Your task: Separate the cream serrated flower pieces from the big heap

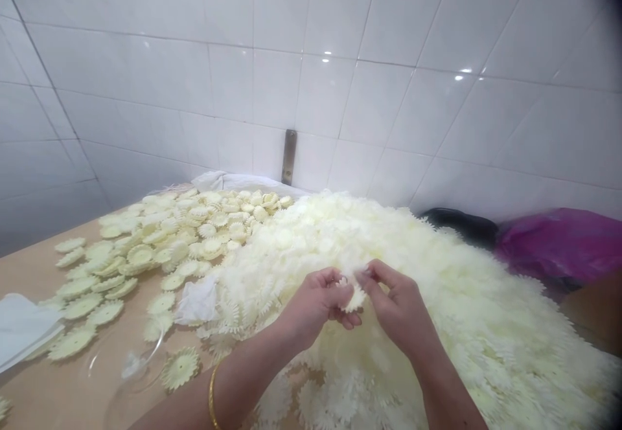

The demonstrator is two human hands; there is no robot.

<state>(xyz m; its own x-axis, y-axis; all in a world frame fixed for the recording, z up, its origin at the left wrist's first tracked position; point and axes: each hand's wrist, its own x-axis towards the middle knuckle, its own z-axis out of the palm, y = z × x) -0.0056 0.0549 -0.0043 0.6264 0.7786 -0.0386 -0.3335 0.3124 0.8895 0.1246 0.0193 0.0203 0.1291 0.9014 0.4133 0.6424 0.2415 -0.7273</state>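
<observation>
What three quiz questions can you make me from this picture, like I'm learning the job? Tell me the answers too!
1. Which arm wears the gold bangle: left or right?
2. True or false: the magenta plastic lies on the right side of the picture.
3. Fill in: the left hand holds a pale disc with a ___ edge.

Key: 1. Left. 2. True. 3. Toothed.
</observation>
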